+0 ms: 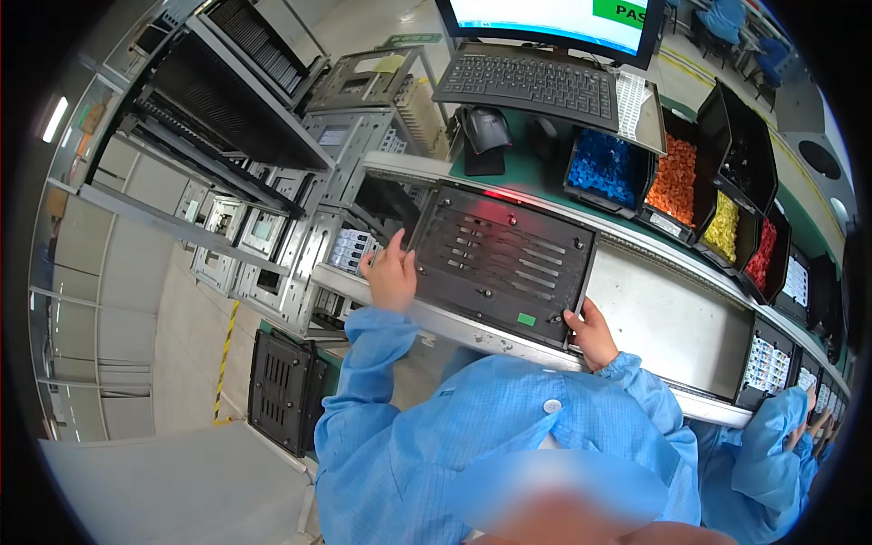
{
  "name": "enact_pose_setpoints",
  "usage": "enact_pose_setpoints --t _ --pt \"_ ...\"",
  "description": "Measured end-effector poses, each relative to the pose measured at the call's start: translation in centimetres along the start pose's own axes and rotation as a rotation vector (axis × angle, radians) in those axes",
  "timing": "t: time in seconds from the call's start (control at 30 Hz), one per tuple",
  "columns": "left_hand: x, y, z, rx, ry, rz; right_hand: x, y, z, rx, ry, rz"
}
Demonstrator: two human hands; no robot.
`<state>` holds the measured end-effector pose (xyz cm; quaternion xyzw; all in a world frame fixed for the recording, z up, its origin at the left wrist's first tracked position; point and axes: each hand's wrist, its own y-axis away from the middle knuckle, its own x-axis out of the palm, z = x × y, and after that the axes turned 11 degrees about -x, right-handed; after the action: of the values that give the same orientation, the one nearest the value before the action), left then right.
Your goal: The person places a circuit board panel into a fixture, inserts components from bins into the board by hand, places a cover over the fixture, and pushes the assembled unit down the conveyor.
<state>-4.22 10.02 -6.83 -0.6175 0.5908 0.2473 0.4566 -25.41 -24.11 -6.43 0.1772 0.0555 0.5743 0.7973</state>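
Observation:
A black slotted fixture plate point(500, 259) lies across the conveyor rails in front of me, with screws near its corners and a small green label. Red light falls on its far edge. At its left edge is my left hand point(391, 277), fingers apart and holding nothing; whether a fingertip touches the plate I cannot tell. My right hand point(595, 336) grips the near right corner, thumb on the edge and some fingers hidden.
Beyond the conveyor point(672, 313) are a scanner point(486, 129), a keyboard point(531, 84) and a monitor point(554, 23). Bins hold blue point(604, 170), orange point(672, 182), yellow point(723, 227) and red pieces point(761, 254). A co-worker's sleeve point(772, 445) is at right; racks point(227, 109) stand left.

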Motion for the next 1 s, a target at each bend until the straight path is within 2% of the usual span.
enact_pose_setpoints --t 0.07,0.23,0.27,0.37,0.4,0.47,0.5,0.57,0.63,0.67,0.73,0.77,0.83,0.87,0.93,1.0 --pt "-1.1 0.2 -0.1 -0.045 -0.001 0.070 0.1 -0.3 0.0 -0.009 -0.006 0.004" --pt "-1.5 -1.0 1.4 -0.075 -0.079 0.093 1.8 -0.6 1.0 0.065 -0.095 0.047" --pt "-1.9 -1.6 2.1 -0.086 -0.087 0.103 1.4 -1.1 -0.5 0.014 -0.073 0.081" --pt "-3.8 -3.9 5.5 -0.137 -0.107 -0.074 -0.8 -0.1 -2.0 -0.303 0.323 0.068" --pt "-4.2 -4.6 6.5 -0.189 -0.287 -0.230 -1.6 1.0 -1.3 -0.408 0.396 0.035" --pt "-4.5 -6.3 7.4 -0.250 -0.637 -0.537 -3.6 3.2 -0.2 -0.573 0.759 -0.101" --pt "-5.5 -6.5 6.0 -0.277 -0.535 -0.483 -4.5 4.4 0.4 -0.614 0.940 -0.194" --pt "-4.9 -6.5 2.4 -0.040 -0.258 -0.553 -6.7 7.2 -0.1 -0.665 1.039 -0.362" --pt "-2.5 -4.4 -2.8 0.198 -0.120 -0.398 -7.3 10.5 -0.1 -0.704 1.121 -0.546" --pt "-0.8 -2.9 -4.6 0.328 -0.101 -0.279 -7.7 12.3 -1.1 -0.671 1.128 -0.646" --pt "0.9 0.3 -8.2 0.609 -0.094 -0.115 -7.7 15.3 -4.8 -0.717 1.245 -0.901" --pt "1.3 1.2 -8.8 0.722 -0.025 -0.016 -7.4 16.6 -5.4 -0.784 1.320 -0.950" --pt "1.7 2.3 -9.8 0.908 0.098 0.156 -6.8 18.7 -9.1 -0.766 1.224 -0.944" --pt "1.6 3.0 -10.9 0.960 0.161 0.178 -5.8 19.5 -10.5 -0.638 1.172 -0.848" --pt "1.2 2.4 -11.3 1.067 0.163 0.409 -4.0 20.2 -13.3 -0.424 1.031 -0.650" --pt "1.0 2.2 -11.6 1.125 0.141 0.559 -3.1 19.4 -15.5 -0.294 0.880 -0.657"
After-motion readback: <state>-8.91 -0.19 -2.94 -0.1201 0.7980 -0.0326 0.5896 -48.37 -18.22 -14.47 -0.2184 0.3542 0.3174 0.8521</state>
